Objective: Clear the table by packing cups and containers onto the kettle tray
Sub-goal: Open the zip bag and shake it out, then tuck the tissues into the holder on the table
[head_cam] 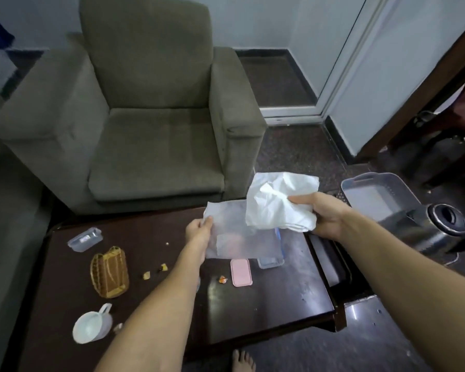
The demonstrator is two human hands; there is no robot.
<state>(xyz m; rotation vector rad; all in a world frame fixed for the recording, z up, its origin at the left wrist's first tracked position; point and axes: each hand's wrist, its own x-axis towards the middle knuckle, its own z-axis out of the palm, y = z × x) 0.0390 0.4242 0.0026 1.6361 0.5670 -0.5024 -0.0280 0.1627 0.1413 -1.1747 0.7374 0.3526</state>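
On the dark, glossy wooden surface (pixel 266 304), one white ceramic cup (pixel 91 327) sits at the near left corner, its handle pointing far-right. Beyond it lies one woven wicker basket (pixel 109 272), oval, its long axis running near to far, and farther back one clear rectangular plastic container (pixel 85 239) with a clipped lid, angled far-right. Three small scraps (pixel 147 275) lie between the basket and one flat pink lid (pixel 241 272), a rounded rectangle whose long axis also runs near to far. The left hand (pixel 199 232) pinches the edge of a translucent plastic sheet (pixel 234 234) held above the surface; a second clear container (pixel 270 261) with blue trim shows partly behind it. The right hand (pixel 325 218) grips a crumpled white bag (pixel 277 202). Off the surface's right edge stands one grey rectangular plastic tray (pixel 379 194), its cut-out handle at the far-left end, with one steel kettle (pixel 435 226) at its near-right end.
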